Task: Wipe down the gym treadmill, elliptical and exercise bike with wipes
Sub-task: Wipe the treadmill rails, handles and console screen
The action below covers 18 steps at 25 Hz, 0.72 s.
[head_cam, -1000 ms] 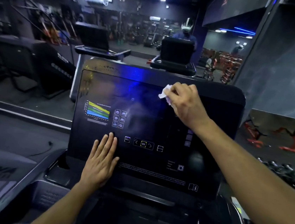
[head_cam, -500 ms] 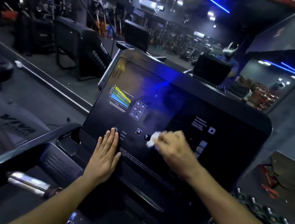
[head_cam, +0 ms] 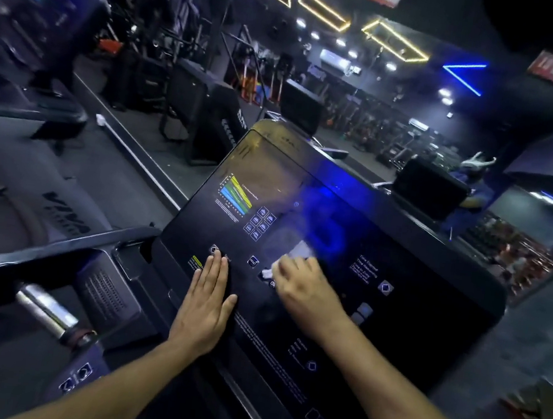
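The right hand (head_cam: pixel 304 288) presses a white wipe (head_cam: pixel 292 257) against the middle of the treadmill's console (head_cam: pixel 409 328), its fingers (head_cam: pixel 287 272) curled over the crumpled sheet so only the upper edge shows beyond the knuckles. The left hand (head_cam: pixel 207 305) lies flat on the lower left of the panel, fingers straight and together, grasping nothing, apparently bracing.

The likeliest trouble is an accidental key press. The wipe sits right among the printed keys, with a small square button (head_cam: pixel 253 261) just beside it and the left fingertips touching another marking, so a firm stroke could start or reset the machine. A wet wipe could also leave streaks on the glossy face; a hazy patch above the wipe already looks like smear or moisture, though it may be reflected blue light. Because the sheet is bunched small, it could slip out from under the hand on so slick a surface, and corners of the panel may get missed.

The console is a broad, dark, smooth slab with rounded corners, tilted toward the person and shiny enough to mirror the ceiling lights. A coloured chart (head_cam: pixel 235 194) and a cluster of small icons sit at its upper left. The wipe looks soft, thin and creased. To the lower left a bright metal handgrip (head_cam: pixel 46 312), cylindrical and polished, juts from the matt black frame.
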Each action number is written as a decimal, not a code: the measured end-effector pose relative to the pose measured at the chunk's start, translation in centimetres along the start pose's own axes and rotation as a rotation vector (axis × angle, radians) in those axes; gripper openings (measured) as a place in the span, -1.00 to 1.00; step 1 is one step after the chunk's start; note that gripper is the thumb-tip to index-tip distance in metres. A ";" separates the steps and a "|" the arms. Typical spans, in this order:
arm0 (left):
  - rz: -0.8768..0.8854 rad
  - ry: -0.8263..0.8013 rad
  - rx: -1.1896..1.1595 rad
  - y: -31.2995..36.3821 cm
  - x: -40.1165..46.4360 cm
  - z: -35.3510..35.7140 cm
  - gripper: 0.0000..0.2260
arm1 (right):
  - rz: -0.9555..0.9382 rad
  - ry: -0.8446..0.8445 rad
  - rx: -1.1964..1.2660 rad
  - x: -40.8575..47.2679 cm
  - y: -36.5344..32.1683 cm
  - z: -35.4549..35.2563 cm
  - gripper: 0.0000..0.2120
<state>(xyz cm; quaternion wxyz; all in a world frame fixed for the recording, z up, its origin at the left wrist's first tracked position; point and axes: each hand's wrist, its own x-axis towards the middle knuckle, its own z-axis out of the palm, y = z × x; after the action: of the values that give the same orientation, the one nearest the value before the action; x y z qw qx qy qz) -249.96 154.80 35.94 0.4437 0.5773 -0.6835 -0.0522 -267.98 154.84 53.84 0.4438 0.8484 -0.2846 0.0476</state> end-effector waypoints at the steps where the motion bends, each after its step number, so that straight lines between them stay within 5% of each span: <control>1: -0.003 0.003 0.009 0.2 -0.1 0.0 -0.40 | -0.031 -0.001 0.007 -0.2 -0.6 0.2 -0.75; 4: 0.000 -0.020 0.014 0.4 0.0 -0.1 -0.40 | 0.008 0.048 -0.069 1.6 3.5 -0.2 -0.74; 10: 0.009 -0.019 0.023 0.3 -0.1 -0.1 -0.40 | 0.392 0.137 -0.074 4.4 10.6 -0.5 -0.88; 15: 0.004 -0.036 0.022 0.3 -0.2 -0.2 -0.40 | 0.087 0.035 -0.006 3.1 -0.2 1.6 -0.88; 18: 0.004 -0.044 0.026 0.2 -0.1 -0.4 -0.40 | 0.017 0.009 0.082 3.2 -0.6 1.6 -0.90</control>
<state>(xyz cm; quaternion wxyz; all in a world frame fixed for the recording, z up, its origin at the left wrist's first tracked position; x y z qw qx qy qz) -249.83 155.13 36.18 0.4211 0.5805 -0.6947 -0.0551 -265.25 152.45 53.54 0.4093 0.8633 -0.2875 0.0667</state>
